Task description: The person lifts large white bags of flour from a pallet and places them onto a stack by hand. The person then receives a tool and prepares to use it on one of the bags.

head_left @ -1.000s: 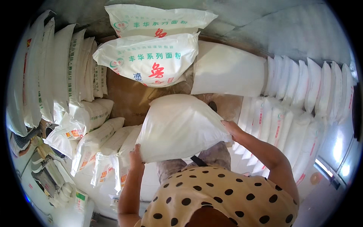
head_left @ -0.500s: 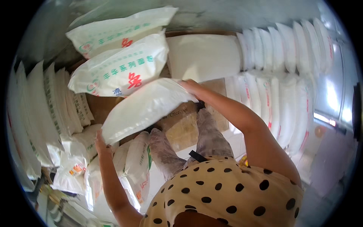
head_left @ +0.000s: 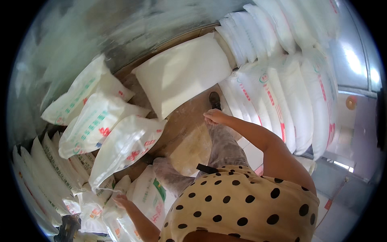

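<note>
A plump white woven sack with red print stands tilted in front of me on the left, clear of both hands. Just below its lower corner is my left hand, fingers slightly apart, over the white sacks standing beside my leg. A thin strand hangs from that corner toward the hand. In front of my right thigh, my right hand is held with its fingers curled together and nothing visible in them. Behind the tilted sack lean a sack with green and red print and another similar sack against the wall.
A large plain white sack lies on brown sheeting ahead. Stacked sacks rise along the right side. More sacks stand in a row at left, and sacks stand near my left leg. A grey wall closes the far side.
Both hands have let go of the white sack, which now stands tilted against the others at left. My right hand has drawn back toward my thigh. The view has turned.
</note>
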